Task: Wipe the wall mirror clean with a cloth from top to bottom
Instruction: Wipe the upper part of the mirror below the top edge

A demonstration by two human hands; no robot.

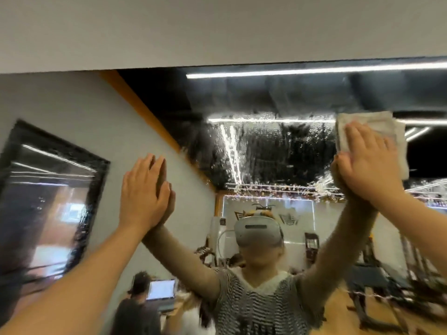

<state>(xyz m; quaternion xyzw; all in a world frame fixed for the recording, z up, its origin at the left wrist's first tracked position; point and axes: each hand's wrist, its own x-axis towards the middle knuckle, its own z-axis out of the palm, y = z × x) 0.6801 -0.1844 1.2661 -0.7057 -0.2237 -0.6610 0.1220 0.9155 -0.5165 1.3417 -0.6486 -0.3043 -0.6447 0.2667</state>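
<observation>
**Cloth pressed high on a wet mirror**

Grey wall fills the top of the frame, and below its edge the mirror (266, 97) spans the rest of the view, its upper border running left to right just beneath that wall. A broad patch of droplets and streaks (261, 151) is seen in the upper middle of the glass, to the left of the cloth and level with it; a drier band of glass lies above.

The cloth (377, 126), pale and folded, is held flat against the mirror at the upper right of the frame. It is pressed there by the right hand (365, 165), whose fingers are spread straight and laid over the cloth's lower left part, not curled round it. The left hand (145, 189) is set flat on the glass at middle left, fingers straight and together, nothing held; it appears to serve as a brace.

The cloth is judged to be near the top of the work, with most of the glass below it not yet wiped. The wet patch lies leftward and downward from the right hand, which is the nearer one, so a sideways pass toward the left seems called for before any descent
</observation>
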